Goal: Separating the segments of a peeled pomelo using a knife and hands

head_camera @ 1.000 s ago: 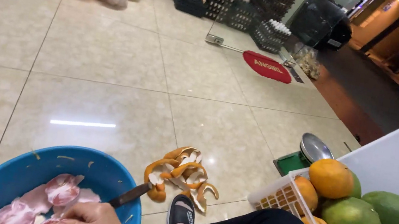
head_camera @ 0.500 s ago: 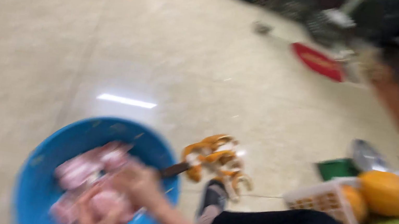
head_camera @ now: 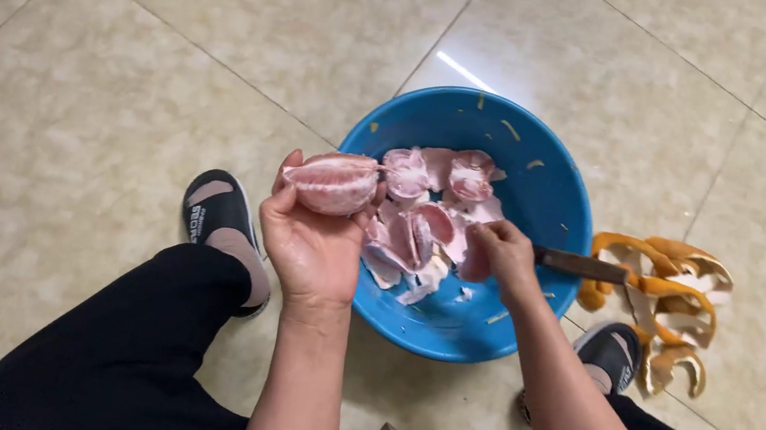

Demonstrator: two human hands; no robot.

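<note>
Since the earlier frame the view has dropped straight down; the left hand (head_camera: 313, 245) has lifted one pink pomelo segment (head_camera: 335, 183) clear of the bowl (head_camera: 549, 184), and now holds it left of centre, fingers curled around it. Right hand (head_camera: 504, 253), at centre, is closed on one knife (head_camera: 583, 266), blade pointing toward the right rim. One blue bowl, centre frame, on the floor (head_camera: 124, 55): it contains a heap of peeled pink segments (head_camera: 432, 222), count uncertain, roughly six or more. One pile of orange peel (head_camera: 669, 298) at right. Two sandalled feet visible.
</note>
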